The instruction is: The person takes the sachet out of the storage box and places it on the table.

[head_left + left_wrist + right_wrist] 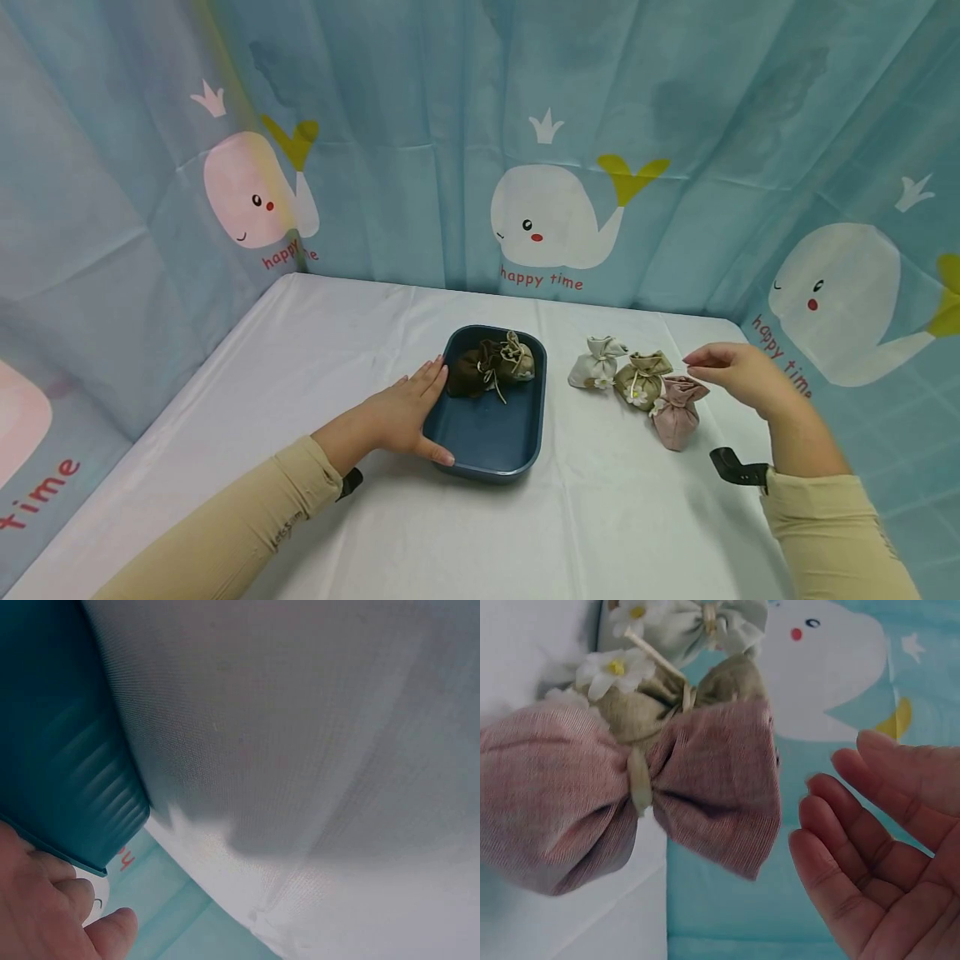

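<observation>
My left hand (405,414) rests along the left rim of a dark blue tray (487,476), fingers straight and thumb at the near corner. Inside the tray sit a dark brown pouch (470,375) and an olive-beige drawstring pouch (517,358). On the right, my right hand (738,375) hovers beside a pink pouch (677,421), fingers loosely bent and holding nothing. In the right wrist view a small gap shows between the fingertips (802,840) and the gathered top of the pink pouch (720,780). An olive pouch (637,385) and a whitish pouch (595,367), both with white flowers, stand beside it.
A white cloth (360,333) covers the table. Behind and at both sides hangs a blue curtain (420,208) with printed whales, close to the table's back edge. A black wrist strap piece (738,469) juts from the right wrist.
</observation>
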### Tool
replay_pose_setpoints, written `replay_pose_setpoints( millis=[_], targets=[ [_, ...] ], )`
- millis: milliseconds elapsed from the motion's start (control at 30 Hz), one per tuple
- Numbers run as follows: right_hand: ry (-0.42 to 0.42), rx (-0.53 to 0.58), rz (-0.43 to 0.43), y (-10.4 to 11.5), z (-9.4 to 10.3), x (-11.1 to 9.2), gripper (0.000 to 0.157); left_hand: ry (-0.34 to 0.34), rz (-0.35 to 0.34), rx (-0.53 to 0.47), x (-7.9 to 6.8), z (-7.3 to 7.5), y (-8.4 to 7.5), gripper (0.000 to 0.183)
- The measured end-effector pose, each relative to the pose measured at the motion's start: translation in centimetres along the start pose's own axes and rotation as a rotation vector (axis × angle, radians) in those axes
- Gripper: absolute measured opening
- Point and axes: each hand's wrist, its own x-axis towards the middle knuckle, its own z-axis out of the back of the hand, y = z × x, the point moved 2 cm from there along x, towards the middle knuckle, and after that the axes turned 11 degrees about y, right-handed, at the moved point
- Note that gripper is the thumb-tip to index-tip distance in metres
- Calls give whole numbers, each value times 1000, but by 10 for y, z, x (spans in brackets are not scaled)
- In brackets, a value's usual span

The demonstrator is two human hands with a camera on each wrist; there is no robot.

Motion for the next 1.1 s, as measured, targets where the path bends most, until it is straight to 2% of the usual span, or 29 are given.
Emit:
replay_pose_setpoints(
  millis=[433, 733, 933, 1100],
  targets=[
    [6, -6, 81, 38, -11, 21, 27, 2, 10, -9, 1, -2, 1, 134],
    [-26, -100, 159, 71, -24, 45, 22, -1, -3, -10, 0, -1, 0, 134],
    [-40, -72, 201, 92, -31, 56, 19, -1, -5, -9, 0, -1, 0, 134],
    [-30, -53, 203, 107, -41, 67, 16, -1, -7, -9, -1, -1, 0, 134]
  ],
)
